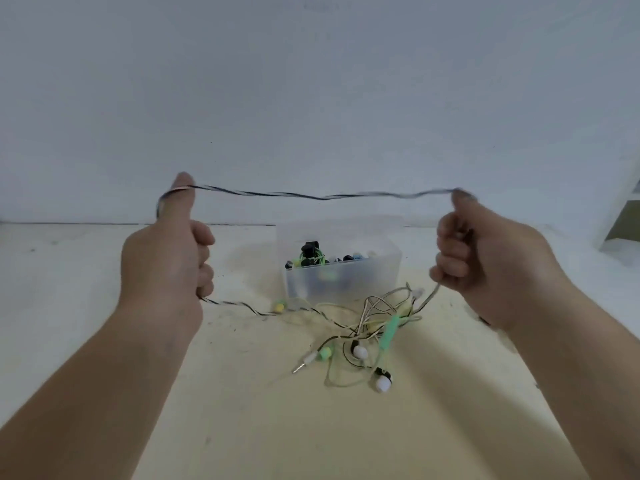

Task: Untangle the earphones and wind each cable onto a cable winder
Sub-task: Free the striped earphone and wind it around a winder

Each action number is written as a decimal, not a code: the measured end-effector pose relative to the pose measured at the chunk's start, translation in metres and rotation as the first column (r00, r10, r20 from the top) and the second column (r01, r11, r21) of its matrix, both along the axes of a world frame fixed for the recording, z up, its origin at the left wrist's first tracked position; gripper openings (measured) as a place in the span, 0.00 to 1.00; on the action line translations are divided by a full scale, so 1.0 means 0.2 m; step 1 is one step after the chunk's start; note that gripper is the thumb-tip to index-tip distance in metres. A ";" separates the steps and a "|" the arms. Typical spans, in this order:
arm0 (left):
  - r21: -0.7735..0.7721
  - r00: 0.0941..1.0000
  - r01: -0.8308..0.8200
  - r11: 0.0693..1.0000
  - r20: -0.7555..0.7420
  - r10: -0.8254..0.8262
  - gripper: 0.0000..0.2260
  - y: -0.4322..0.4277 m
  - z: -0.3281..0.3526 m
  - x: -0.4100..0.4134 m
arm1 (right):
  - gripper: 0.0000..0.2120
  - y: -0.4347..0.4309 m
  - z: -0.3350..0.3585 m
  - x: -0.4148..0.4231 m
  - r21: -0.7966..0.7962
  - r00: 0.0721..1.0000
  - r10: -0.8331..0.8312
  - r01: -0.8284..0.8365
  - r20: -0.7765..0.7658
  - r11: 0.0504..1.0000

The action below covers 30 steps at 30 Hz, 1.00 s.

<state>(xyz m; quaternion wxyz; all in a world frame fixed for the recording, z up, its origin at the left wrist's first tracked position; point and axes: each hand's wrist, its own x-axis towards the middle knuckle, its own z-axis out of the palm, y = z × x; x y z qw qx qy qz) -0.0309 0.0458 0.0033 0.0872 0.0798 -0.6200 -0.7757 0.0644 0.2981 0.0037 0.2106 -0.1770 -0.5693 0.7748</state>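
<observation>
A black-and-white twisted earphone cable [322,195] stretches in the air between my two raised hands. My left hand [173,251] grips it in a fist, the cable passing over the thumb tip. My right hand [485,251] grips the other side with curled fingers. From both fists the cable drops to a tangle of earphones [374,327] on the table, with a green cable and remote, white ear tips and a silver jack plug [301,365].
A translucent plastic box [363,275] stands behind the tangle and holds several winders and wound cables. The beige table [242,410] meets a pale wall at the back. A white shelf edge [623,216] shows at the far right.
</observation>
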 end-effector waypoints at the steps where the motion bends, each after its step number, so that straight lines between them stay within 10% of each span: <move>1: 0.022 1.000 -0.001 1.000 0.024 0.000 0.27 -0.02 0.01 -0.01 | 0.24 0.02 0.01 0.00 -0.018 0.999 -0.009 0.010 0.038 1.000; 10: -0.610 0.942 -0.087 0.788 -0.307 -0.134 0.10 0.04 -0.10 -0.02 | 0.36 0.04 -0.01 0.00 0.057 0.969 0.235 -0.240 0.074 0.969; 15: -0.726 0.674 -0.267 0.633 -0.611 -0.416 0.19 0.18 -0.16 0.16 | 0.36 -0.01 -0.01 0.00 0.034 0.905 0.424 -0.423 -0.031 0.906; 18: -0.825 0.625 0.036 0.564 -0.422 -0.657 0.10 0.25 -0.20 0.25 | 0.30 -0.05 -0.02 0.01 -0.024 0.830 0.533 -0.543 -0.163 0.839; 21: -0.868 0.609 0.353 0.350 -0.071 -0.790 0.21 0.30 -0.26 0.29 | 0.21 -0.08 -0.03 0.01 -0.067 0.697 0.638 -0.691 -0.328 0.720; 25: -0.874 0.607 0.344 0.343 -0.072 -0.792 0.07 0.30 -0.27 0.28 | 0.11 -0.05 -0.03 0.01 -0.065 0.589 0.661 -0.767 -0.464 0.638; 30: -0.952 0.761 0.137 0.275 -0.077 -0.645 0.04 0.18 -0.18 0.15 | 0.08 0.06 0.04 0.06 -0.090 0.781 0.463 -0.543 -0.419 0.835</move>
